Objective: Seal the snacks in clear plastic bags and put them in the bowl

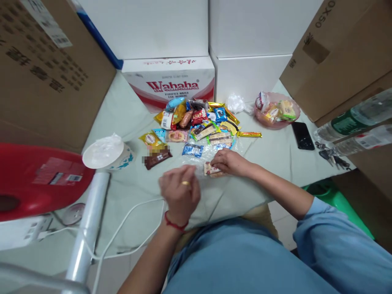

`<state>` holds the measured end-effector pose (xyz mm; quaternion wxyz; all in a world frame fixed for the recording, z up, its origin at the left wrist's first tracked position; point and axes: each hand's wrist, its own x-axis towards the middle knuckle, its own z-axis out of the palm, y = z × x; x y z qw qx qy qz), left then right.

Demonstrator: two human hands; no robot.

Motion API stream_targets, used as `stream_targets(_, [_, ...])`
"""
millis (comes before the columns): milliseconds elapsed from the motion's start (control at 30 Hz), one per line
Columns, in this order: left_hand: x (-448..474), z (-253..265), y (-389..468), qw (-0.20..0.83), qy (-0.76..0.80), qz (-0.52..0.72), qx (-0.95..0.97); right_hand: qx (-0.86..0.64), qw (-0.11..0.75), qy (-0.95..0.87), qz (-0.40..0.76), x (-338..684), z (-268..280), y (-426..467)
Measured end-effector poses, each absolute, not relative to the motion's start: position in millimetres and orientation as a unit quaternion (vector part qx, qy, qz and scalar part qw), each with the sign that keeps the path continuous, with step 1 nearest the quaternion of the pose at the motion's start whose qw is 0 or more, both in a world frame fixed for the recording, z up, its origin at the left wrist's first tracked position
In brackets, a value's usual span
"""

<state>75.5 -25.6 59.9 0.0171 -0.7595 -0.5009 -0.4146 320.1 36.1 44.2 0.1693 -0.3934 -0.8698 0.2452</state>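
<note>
My right hand (231, 162) has its fingertips closed on a small cream snack packet (210, 168) with reddish-brown print, low over the table. My left hand (180, 190), slightly blurred, is curled closed just left of it; whatever its fingers hold is hidden. Crumpled clear plastic (196, 165) lies between the two hands. Beyond them is a pile of wrapped snacks, with a blue packet (192, 150), a dark brown bar (158, 158), a yellow packet (151, 140) and a red packet (199, 117).
A pink bowl (260, 118) with snacks stands at the right, near a black phone (303, 136), keys (332, 158) and plastic bottles (346, 122). On the left are a paper cup (122, 158) and a white cable (122, 220). A Wahaba carton (174, 77) borders the back.
</note>
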Motion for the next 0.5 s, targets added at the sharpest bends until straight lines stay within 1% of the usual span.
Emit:
stream_targets(100, [102.8, 45.6, -30.3, -0.058, -0.484, -0.304, -0.819, -0.388, 0.148, -0.866, 0.28, 322.3, 49.7, 40.7])
stream_targets(167, [114.5, 34.0, -26.8, -0.085, -0.493, -0.249, -0.829, -0.401, 0.126, -0.856, 0.303, 324.8, 54.0, 49.5])
stream_targets(233, [119.5, 25.9, -22.9, -0.096, -0.496, -0.221, -0.834, -0.455, 0.12, -0.842, 0.264, 326.2, 58.0, 61.9])
stream_targets(300, [120.1, 22.9, -20.8, -0.095, -0.496, -0.214, -0.836, -0.526, 0.126, -0.823, 0.172, 324.9, 60.6, 75.6])
stream_targets(367, [119.4, 23.5, -20.5, -0.088, -0.495, -0.209, -0.839, -0.571, 0.109, -0.807, 0.105, 320.8, 60.2, 88.7])
stream_targets(433, [119.0, 25.2, -21.0, -0.08, -0.494, -0.201, -0.842, -0.585, 0.069, -0.802, 0.099, 315.8, 56.6, 100.4])
stream_targets(500, [119.3, 26.0, -21.6, -0.072, -0.492, -0.195, -0.845, -0.574, 0.048, -0.807, 0.128, 312.7, 51.1, 110.2])
